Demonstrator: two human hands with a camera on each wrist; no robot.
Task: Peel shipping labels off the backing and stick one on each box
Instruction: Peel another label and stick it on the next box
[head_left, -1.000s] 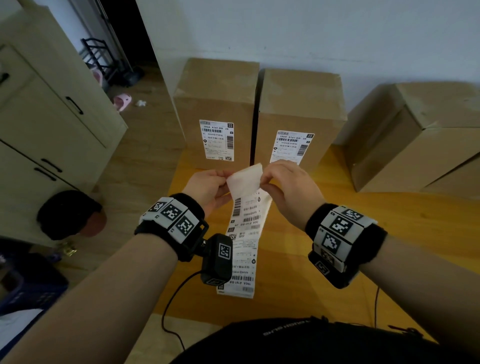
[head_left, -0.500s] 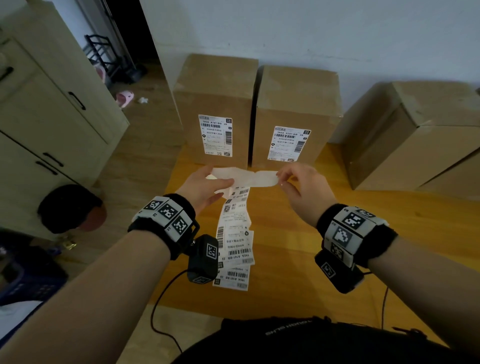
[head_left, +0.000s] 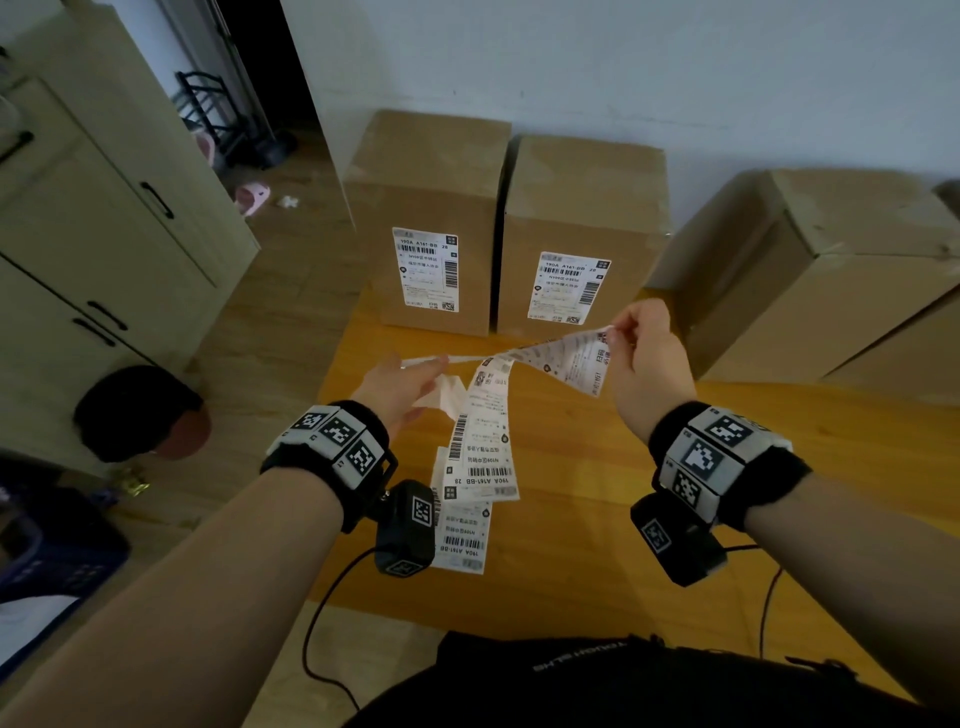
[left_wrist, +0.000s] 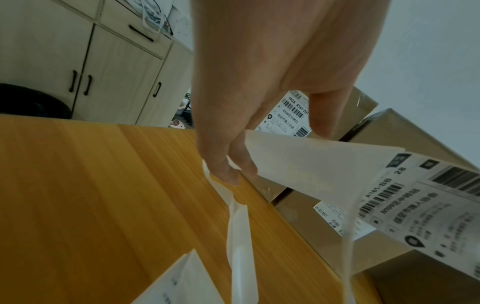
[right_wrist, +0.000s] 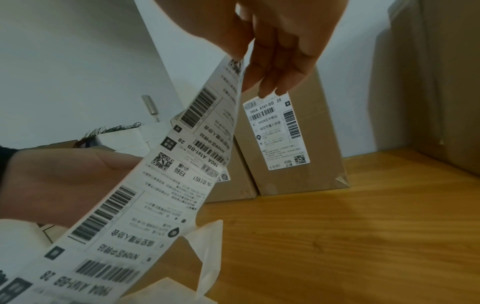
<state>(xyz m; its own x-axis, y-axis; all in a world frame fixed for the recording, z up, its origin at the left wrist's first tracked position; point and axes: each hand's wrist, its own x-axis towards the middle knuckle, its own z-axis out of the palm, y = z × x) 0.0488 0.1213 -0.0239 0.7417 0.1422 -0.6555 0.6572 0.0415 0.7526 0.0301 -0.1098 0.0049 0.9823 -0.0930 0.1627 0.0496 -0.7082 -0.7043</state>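
Note:
My left hand (head_left: 402, 384) pinches the blank white backing (head_left: 434, 360) of a label strip (head_left: 480, 457) that hangs over the yellow table (head_left: 597, 519). At the far end, my right hand (head_left: 641, 353) pinches the corner of one printed label (head_left: 574, 358), which is peeled away to the right and still meets the strip at the middle. In the left wrist view my fingers (left_wrist: 233, 164) grip the backing (left_wrist: 298, 164). In the right wrist view my fingertips (right_wrist: 244, 67) hold the label (right_wrist: 210, 123). Two upright cardboard boxes (head_left: 426, 223) (head_left: 582, 234) each carry a label on the front.
A larger cardboard box (head_left: 831, 270) without any label showing lies at the right on the table. Pale cabinets (head_left: 104, 234) stand at the left, with a black round object (head_left: 135, 410) on the wooden floor. Cables hang from my wrist cameras.
My hands have drawn apart: the right hand has pulled the label off the backing toward the right and upward, while the left hand keeps the backing. The strip now hangs between them.

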